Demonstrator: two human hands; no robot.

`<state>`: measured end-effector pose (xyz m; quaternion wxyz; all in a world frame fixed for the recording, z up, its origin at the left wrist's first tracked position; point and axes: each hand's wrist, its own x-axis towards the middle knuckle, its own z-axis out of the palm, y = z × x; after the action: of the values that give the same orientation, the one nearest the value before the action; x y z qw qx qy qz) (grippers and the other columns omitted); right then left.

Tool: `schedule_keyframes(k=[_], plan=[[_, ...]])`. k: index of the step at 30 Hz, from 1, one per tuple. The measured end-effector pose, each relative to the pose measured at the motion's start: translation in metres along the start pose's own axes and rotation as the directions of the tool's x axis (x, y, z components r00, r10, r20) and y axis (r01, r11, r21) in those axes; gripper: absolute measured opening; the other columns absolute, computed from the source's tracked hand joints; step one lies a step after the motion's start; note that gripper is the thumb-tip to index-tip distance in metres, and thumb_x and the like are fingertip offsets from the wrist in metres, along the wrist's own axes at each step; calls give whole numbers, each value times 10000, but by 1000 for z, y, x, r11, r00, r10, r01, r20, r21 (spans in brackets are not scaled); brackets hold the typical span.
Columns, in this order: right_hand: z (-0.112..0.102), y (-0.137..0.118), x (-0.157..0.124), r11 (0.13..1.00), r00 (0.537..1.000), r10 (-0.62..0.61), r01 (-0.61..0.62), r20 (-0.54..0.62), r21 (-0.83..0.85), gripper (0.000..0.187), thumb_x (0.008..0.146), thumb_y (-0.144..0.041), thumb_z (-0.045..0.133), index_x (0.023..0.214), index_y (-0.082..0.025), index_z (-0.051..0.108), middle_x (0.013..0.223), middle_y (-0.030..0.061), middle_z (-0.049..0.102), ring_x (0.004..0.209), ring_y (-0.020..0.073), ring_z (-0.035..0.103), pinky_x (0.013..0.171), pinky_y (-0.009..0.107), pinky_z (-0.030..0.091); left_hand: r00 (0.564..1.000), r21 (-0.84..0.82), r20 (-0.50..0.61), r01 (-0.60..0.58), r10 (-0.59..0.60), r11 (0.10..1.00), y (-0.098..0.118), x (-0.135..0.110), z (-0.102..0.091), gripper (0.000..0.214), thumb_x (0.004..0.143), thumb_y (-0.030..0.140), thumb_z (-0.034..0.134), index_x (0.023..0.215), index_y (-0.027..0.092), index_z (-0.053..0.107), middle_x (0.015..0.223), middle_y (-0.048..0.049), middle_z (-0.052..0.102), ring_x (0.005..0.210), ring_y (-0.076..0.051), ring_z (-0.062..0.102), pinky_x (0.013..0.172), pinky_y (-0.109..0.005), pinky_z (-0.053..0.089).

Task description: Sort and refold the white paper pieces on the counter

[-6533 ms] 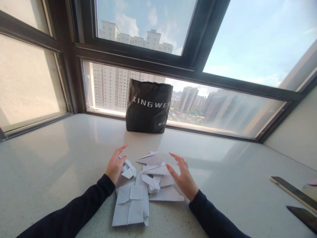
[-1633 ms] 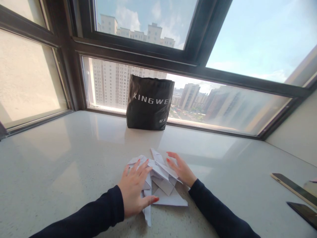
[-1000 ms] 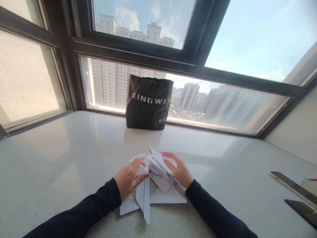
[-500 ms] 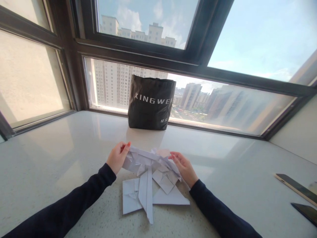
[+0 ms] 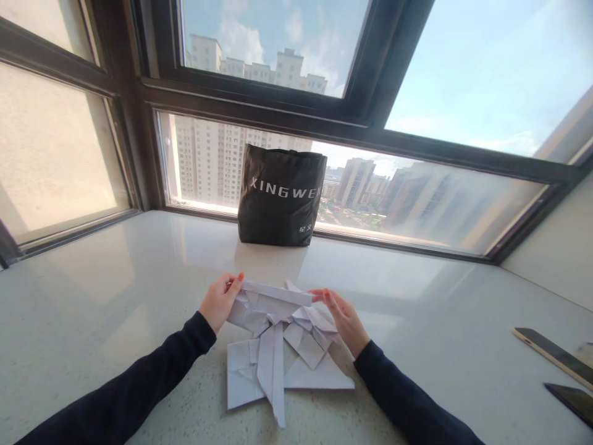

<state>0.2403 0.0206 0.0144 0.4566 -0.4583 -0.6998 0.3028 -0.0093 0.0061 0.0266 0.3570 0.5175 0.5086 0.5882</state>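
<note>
Pinching the long folded paper (image 5: 273, 300) at its 10 o'clock end, the left hand (image 5: 221, 301) has its thumb on top and fingers curled behind, 12 being toward the window frame (image 5: 259, 113). Gripping only the tip probably serves to leave the middle uncovered. The right hand (image 5: 341, 314) sits at 2 o'clock, loosely rounded, its fingertips by the opposite end; whether they clasp or merely steady it, I cannot tell. The paper thus spans the space between both hands, on the 12 o'clock side of the other folded pieces. Among these, a square packet (image 5: 241, 374) lies at 8, a narrow strip (image 5: 272, 371) at 6 and a triangular piece (image 5: 319, 374) at 4, presumably bunched together for easy reach by either hand. A black bag (image 5: 282, 198) stands upright at 12, likely set back to free room on the counter (image 5: 417, 321); two dark devices (image 5: 556, 356) lie at 3, well apart.
</note>
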Motion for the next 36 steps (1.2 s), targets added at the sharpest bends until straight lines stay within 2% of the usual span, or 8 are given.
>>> schedule_keyframes(k=[3,9,17,20,24,29,34,36], plan=[[1,-12,-2,999,999,-30,29,22,21,531,792,-594,278,784,-202,636,830,46,646,856,216,552,811,342,374,1000,-17,22,12,-12,1000,0,-5,5,451,602,614,532,570,170,455,478,56,414,444,-100,389,425,-205,301],[7,-27,-5,999,998,-2,0,55,36,259,674,-453,597,674,-197,631,671,13,625,686,175,540,666,283,403,992,-65,120,38,-30,997,5,-13,10,457,618,623,503,573,178,411,468,72,389,417,-82,362,401,-191,288],[-20,-19,10,997,997,67,-69,49,41,337,725,-496,496,681,-175,590,555,-9,531,514,114,445,491,239,357,973,21,229,21,-25,1000,1,-12,9,381,661,551,487,589,184,411,486,57,405,448,-105,421,420,-207,342],[-23,-13,12,994,987,103,-97,120,-53,311,678,-472,557,666,-167,618,598,14,571,553,137,478,525,263,381,964,101,266,-12,-16,995,0,-12,10,291,665,441,510,738,160,489,746,-48,556,703,-183,540,565,-265,438],[-26,-4,13,978,986,129,-110,101,-178,342,709,-471,501,817,-169,621,826,63,611,720,182,519,655,310,407,974,245,228,-54,-4,968,3,-7,5,278,709,325,421,918,147,462,1064,-132,483,926,-229,488,704,-338,434],[-27,4,12,943,978,182,-143,105,-300,430,670,-507,520,907,-158,602,825,68,584,748,200,522,711,336,406,953,434,301,-141,4,890,4,-9,2,263,646,327,507,838,147,520,919,-110,534,838,-254,504,771,-406,386],[-16,7,6,906,964,245,-189,103,-379,629,500,-483,687,1015,-143,568,762,40,531,764,223,501,748,365,378,906,732,419,-296,-62,613,-1,-21,5,453,716,555,391,875,150,520,829,-97,560,816,-283,511,761,-429,364],[-10,7,4,907,956,265,-203,125,-369,702,456,-448,724,1052,-122,546,769,38,516,756,221,504,715,348,388,890,715,447,-295,-89,634,-3,-24,8,538,700,608,383,934,141,510,804,-91,559,811,-282,517,738,-411,378]])
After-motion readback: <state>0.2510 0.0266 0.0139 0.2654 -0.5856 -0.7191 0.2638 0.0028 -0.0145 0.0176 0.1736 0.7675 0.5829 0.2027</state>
